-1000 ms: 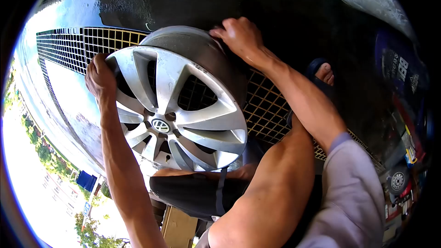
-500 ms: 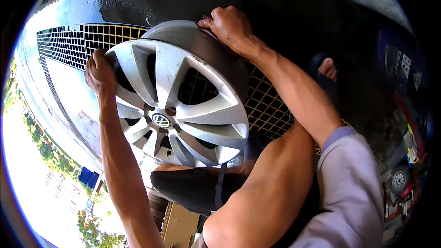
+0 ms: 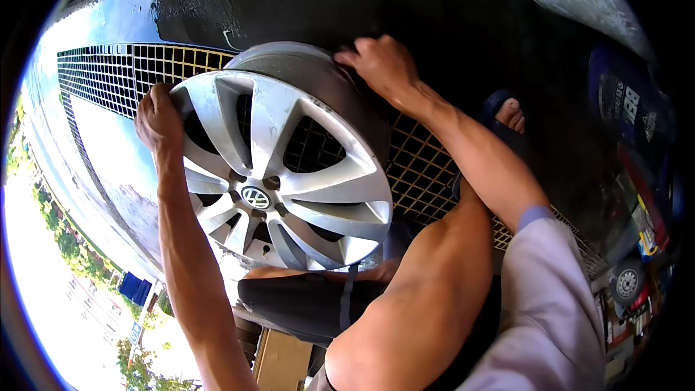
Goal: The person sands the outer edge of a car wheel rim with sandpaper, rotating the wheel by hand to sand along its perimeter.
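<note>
A silver alloy wheel rim with a VW centre cap stands tilted in front of me, its spoked face towards me and no tyre on it. My left hand is closed around the left edge of the rim's face. At the upper right, my right hand has its fingers pressed together against or just beside the back edge of the barrel. Its fingertips are slightly blurred, and whatever may be between them I cannot make out.
A floor grating runs under and behind the wheel. Wet dark ground lies beyond it. My bent knee and sandalled foot are close on the right. A small wheel and assorted items stand at the far right. Cardboard lies below.
My right hand has moved slightly right and down along the barrel's back edge. The wheel appears a little lower in view; my left hand keeps its hold.
</note>
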The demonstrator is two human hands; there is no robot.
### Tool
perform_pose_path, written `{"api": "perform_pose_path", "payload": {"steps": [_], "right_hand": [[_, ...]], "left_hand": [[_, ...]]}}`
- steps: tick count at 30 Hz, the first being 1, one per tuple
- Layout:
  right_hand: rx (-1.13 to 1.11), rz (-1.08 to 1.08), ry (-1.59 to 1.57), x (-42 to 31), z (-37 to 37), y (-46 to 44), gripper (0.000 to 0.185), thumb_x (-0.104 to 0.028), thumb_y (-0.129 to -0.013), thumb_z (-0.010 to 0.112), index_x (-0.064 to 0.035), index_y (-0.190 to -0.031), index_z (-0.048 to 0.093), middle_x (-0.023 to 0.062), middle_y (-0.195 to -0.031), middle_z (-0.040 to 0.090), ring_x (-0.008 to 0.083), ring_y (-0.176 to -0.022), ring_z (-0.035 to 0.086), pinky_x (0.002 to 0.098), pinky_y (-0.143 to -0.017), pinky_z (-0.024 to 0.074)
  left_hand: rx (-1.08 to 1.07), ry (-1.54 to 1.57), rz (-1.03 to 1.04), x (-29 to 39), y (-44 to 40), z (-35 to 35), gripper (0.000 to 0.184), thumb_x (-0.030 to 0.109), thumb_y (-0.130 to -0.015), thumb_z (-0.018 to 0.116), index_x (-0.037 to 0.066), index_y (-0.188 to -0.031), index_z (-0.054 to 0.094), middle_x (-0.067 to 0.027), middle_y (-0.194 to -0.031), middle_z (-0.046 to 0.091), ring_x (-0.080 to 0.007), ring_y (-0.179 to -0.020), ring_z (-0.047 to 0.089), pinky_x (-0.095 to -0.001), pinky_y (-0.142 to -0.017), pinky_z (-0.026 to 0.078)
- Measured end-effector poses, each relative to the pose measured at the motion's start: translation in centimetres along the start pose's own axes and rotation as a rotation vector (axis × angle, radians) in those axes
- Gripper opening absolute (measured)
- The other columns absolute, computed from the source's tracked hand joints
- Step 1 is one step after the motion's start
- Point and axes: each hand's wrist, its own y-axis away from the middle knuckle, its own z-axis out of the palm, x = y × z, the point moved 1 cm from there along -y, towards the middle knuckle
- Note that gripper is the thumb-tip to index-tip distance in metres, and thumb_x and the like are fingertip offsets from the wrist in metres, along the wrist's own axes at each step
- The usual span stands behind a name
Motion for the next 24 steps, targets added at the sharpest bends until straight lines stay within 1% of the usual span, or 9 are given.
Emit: {"api": "perform_pose_path", "payload": {"steps": [1, 4, 7, 8, 10, 16, 21, 23, 24], "right_hand": [[-0.062, 0.106, -0.006, 1.1, -0.5, 1.8, 0.049, -0.045, -0.089, 0.071, 0.0009, -0.071, 0.067, 0.022, -0.061, 0.063, 0.0363, -0.056, 0.067, 0.0438, -0.051, 0.0519], [-0.008, 0.088, 0.108, 2.6, -0.4, 4.6, 0.049, -0.045, -0.09, 0.07, 0.0001, -0.071, 0.065, 0.0212, -0.06, 0.063, 0.036, -0.054, 0.066, 0.043, -0.051, 0.0521], [0.056, 0.089, 0.029, 1.5, 0.6, 1.7, 0.049, -0.046, -0.089, 0.07, -0.0006, -0.07, 0.063, 0.0204, -0.058, 0.062, 0.0354, -0.054, 0.066, 0.0423, -0.05, 0.0527], [0.051, 0.099, 0.026, 1.4, 1.1, 1.4, 0.049, -0.046, -0.089, 0.07, -0.0006, -0.07, 0.063, 0.0204, -0.058, 0.062, 0.0354, -0.054, 0.066, 0.0423, -0.05, 0.0527], [0.218, -0.068, 0.088, 1.0, 2.0, 2.0, 0.049, -0.045, -0.089, 0.071, -0.0017, -0.07, 0.062, 0.0193, -0.056, 0.062, 0.0347, -0.052, 0.066, 0.0417, -0.048, 0.0527], [0.071, 0.038, 0.174, 4.7, 1.7, 9.5, 0.051, -0.048, -0.089, 0.069, -0.0031, -0.068, 0.059, 0.0186, -0.057, 0.062, 0.035, -0.051, 0.065, 0.0444, -0.047, 0.0519], [0.171, 0.033, 0.06, 2.4, 2.3, 3.9, 0.051, -0.049, -0.089, 0.069, -0.0029, -0.068, 0.06, 0.0185, -0.057, 0.063, 0.0358, -0.052, 0.066, 0.0447, -0.047, 0.0522], [0.219, 0.002, 0.052, 1.7, 2.6, 3.1, 0.05, -0.048, -0.089, 0.07, -0.0028, -0.068, 0.061, 0.0183, -0.057, 0.063, 0.0357, -0.052, 0.066, 0.0445, -0.047, 0.0523], [0.199, -0.013, 0.048, 1.8, 2.4, 3.0, 0.05, -0.048, -0.089, 0.069, -0.0025, -0.069, 0.062, 0.0181, -0.057, 0.063, 0.0355, -0.052, 0.066, 0.0448, -0.047, 0.0525]], "left_hand": [[0.031, -0.024, 0.026, -0.6, -0.2, 0.5, 0.054, 0.042, -0.093, 0.034, 0.008, -0.099, 0.076, -0.0189, -0.103, 0.071, -0.0399, -0.097, 0.063, -0.0469, -0.089, 0.046], [0.078, -0.088, 0.067, -1.7, -0.5, 0.8, 0.055, 0.044, -0.093, 0.034, 0.008, -0.101, 0.075, -0.0192, -0.105, 0.07, -0.0397, -0.098, 0.063, -0.0472, -0.091, 0.045], [0.103, -0.111, 0.075, -1.9, -0.7, 1.2, 0.058, 0.047, -0.094, 0.034, 0.006, -0.101, 0.074, -0.0217, -0.111, 0.068, -0.0407, -0.106, 0.06, -0.0477, -0.095, 0.043], [0.095, -0.132, 0.059, -2.6, -1.1, 1.3, 0.056, 0.047, -0.095, 0.033, 0.01, -0.106, 0.073, -0.021, -0.112, 0.068, -0.0403, -0.105, 0.061, -0.0487, -0.094, 0.044], [0.078, -0.085, -0.014, -2.4, -1.2, 1.0, 0.057, 0.05, -0.096, 0.033, 0.012, -0.112, 0.072, -0.0208, -0.114, 0.067, -0.0404, -0.105, 0.061, -0.0505, -0.093, 0.044], [0.091, -0.12, -0.017, -2.2, -1.1, 0.8, 0.061, 0.053, -0.095, 0.033, 0.01, -0.115, 0.072, -0.022, -0.118, 0.066, -0.0405, -0.111, 0.06, -0.0502, -0.098, 0.041], [0.113, -0.111, 0.005, -2.2, -1.2, 1.1, 0.063, 0.055, -0.095, 0.032, 0.011, -0.117, 0.071, -0.0215, -0.12, 0.066, -0.0408, -0.113, 0.059, -0.0501, -0.1, 0.041], [0.147, -0.114, -0.004, -1.8, -0.9, 0.7, 0.06, 0.05, -0.093, 0.034, 0.007, -0.106, 0.074, -0.0209, -0.114, 0.068, -0.0408, -0.108, 0.061, -0.0478, -0.096, 0.043], [0.148, -0.054, -0.005, -1.4, -0.6, 0.7, 0.06, 0.05, -0.092, 0.035, 0.006, -0.107, 0.073, -0.0211, -0.115, 0.068, -0.0405, -0.107, 0.061, -0.0473, -0.096, 0.043]]}}
